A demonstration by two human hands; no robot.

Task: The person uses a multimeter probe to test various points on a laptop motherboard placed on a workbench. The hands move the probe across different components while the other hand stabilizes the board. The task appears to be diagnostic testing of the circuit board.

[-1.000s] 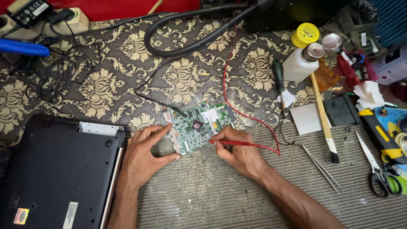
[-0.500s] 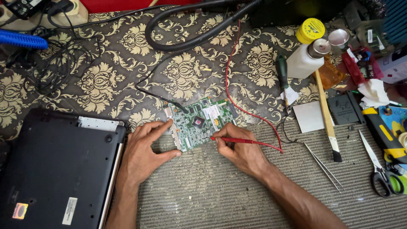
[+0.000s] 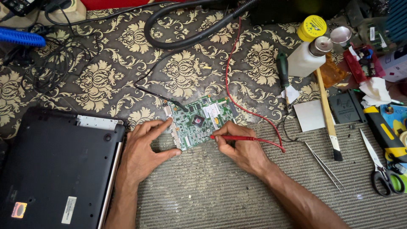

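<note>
A small green circuit board (image 3: 199, 121) lies on the table where the patterned cloth meets a grey ribbed mat. My left hand (image 3: 146, 146) steadies its left edge with thumb and fingers. My right hand (image 3: 241, 146) grips a red test probe (image 3: 237, 138) like a pen, tip touching the board's lower right part. The probe's red wire (image 3: 231, 72) loops away toward the back. A black probe (image 3: 169, 99) with its black lead rests at the board's upper left corner.
A black laptop (image 3: 55, 165) lies bottom-up at the left. To the right are tweezers (image 3: 324, 165), a wooden-handled brush (image 3: 328, 116), scissors (image 3: 379, 169), a green screwdriver (image 3: 282, 74), a white bottle (image 3: 307, 57) and a thick black hose (image 3: 186, 25).
The view has shifted a little. My right hand moved the red probe tip slightly left across the board. My left hand stays on the board's left edge.
</note>
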